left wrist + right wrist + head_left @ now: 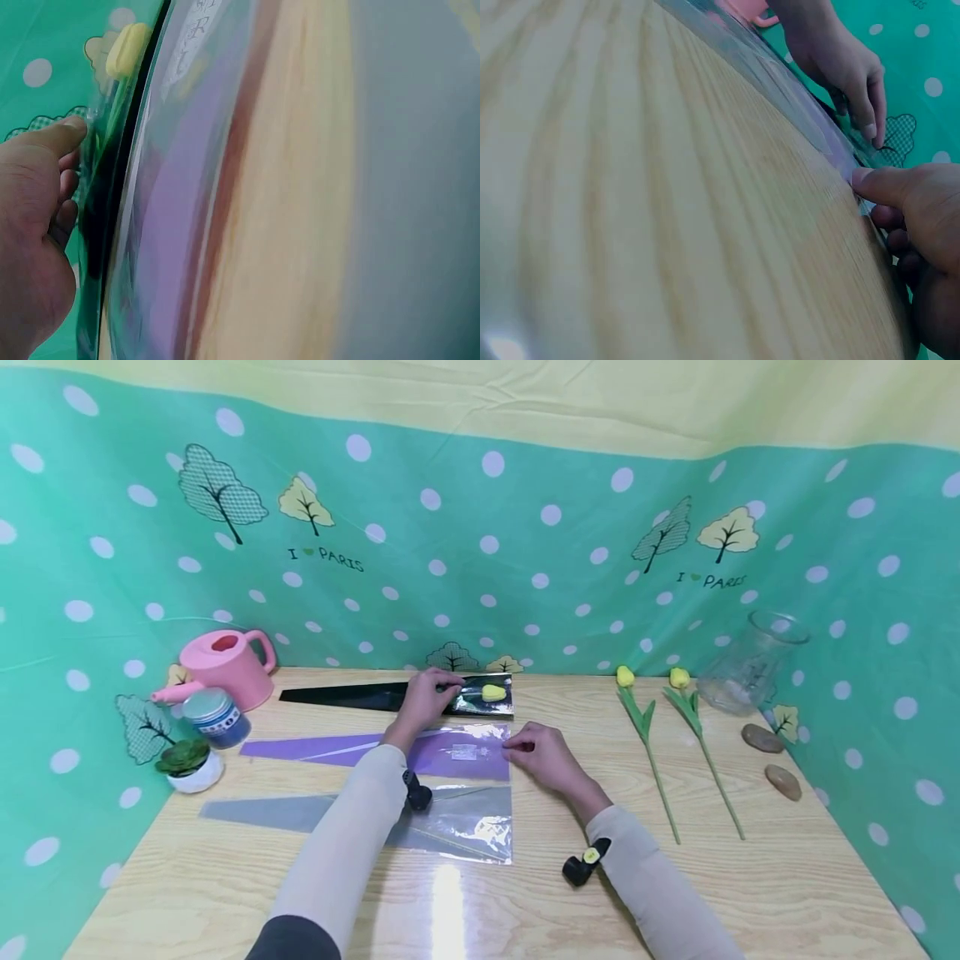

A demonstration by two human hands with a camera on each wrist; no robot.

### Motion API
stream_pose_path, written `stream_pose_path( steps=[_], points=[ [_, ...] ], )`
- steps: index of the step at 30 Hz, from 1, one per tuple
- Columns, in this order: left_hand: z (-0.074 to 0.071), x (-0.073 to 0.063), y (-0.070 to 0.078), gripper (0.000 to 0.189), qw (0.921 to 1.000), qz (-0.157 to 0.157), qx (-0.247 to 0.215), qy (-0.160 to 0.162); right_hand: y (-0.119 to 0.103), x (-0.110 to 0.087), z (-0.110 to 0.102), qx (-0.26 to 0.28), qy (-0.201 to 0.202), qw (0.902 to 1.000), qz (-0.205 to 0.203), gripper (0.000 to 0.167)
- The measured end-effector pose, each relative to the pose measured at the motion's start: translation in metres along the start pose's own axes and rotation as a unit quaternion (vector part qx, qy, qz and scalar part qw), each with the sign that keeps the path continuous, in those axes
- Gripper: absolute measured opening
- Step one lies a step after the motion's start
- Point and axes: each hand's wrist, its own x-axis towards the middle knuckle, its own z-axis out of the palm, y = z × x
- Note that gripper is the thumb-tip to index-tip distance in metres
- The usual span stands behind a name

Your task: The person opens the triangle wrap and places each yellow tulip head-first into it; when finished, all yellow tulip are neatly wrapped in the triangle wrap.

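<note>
My left hand [427, 700] is at the black flower sleeve [360, 696], its thumb and fingertips pinching the clear film at the far edge. Inside that sleeve lies a yellow tulip [493, 693], its head near the wide right end; the left wrist view shows the tulip's head [127, 51] just beyond the thumb. My right hand [547, 758] pinches the right edge of the purple flower sleeve [442, 755] between thumb and forefinger. In the right wrist view the right thumb [885, 185] rests at that edge, while its other fingers are curled underneath.
A grey sleeve [468, 822] lies nearest, partly under my left forearm. Two tulips [626, 677] [679, 677], a glass vase [738, 672] and two stones [762, 737] [783, 782] are at right. Left stand a pink watering can [228, 668], a blue jar [217, 718] and a potted succulent [193, 768].
</note>
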Motion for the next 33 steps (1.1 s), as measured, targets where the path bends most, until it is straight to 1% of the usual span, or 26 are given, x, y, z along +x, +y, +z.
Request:
stream_pose_path(
  steps=[3,6,8,10,13,16,20,24,28,33],
  points=[
    [-0.003,-0.002,0.003,0.023,1.0,-0.003,-0.009,0.003,0.0,-0.001,0.0,0.001,0.005,1.0,0.001,0.015],
    [-0.008,-0.007,0.009,0.022,0.9995,-0.002,-0.026,0.019,-0.001,-0.001,0.001,0.002,0.014,0.9999,-0.003,0.014],
    [-0.012,-0.013,0.014,0.022,0.9988,0.003,-0.04,0.028,-0.002,-0.002,0.001,0.005,0.023,0.9997,-0.006,0.013],
    [-0.016,-0.021,0.02,0.022,0.9984,0.012,-0.046,0.031,-0.002,-0.002,0.001,0.008,0.032,0.9994,-0.009,0.012],
    [-0.02,-0.038,0.028,0.023,0.9985,0.018,-0.049,0.014,-0.002,-0.002,0.0,0.016,0.04,0.999,-0.008,0.011],
    [-0.021,-0.055,0.033,0.023,0.9983,0.022,-0.053,-0.009,-0.003,-0.002,-0.001,0.02,0.046,0.9987,-0.004,0.011],
    [-0.017,-0.072,0.033,0.024,0.9967,0.024,-0.07,-0.035,-0.006,-0.002,-0.004,0.027,0.056,0.9981,0.005,0.012],
    [-0.013,-0.082,0.03,0.03,0.9951,0.008,-0.077,-0.061,-0.009,-0.001,-0.007,0.035,0.071,0.9969,0.006,0.012],
    [-0.012,-0.087,0.025,0.034,0.9944,-0.004,-0.081,-0.068,-0.011,0.0,-0.008,0.038,0.079,0.9961,-0.01,0.011],
    [-0.011,-0.089,0.017,0.031,0.9936,-0.011,-0.09,-0.068,-0.014,0.0,-0.008,0.044,0.085,0.995,-0.025,0.011]
  ],
)
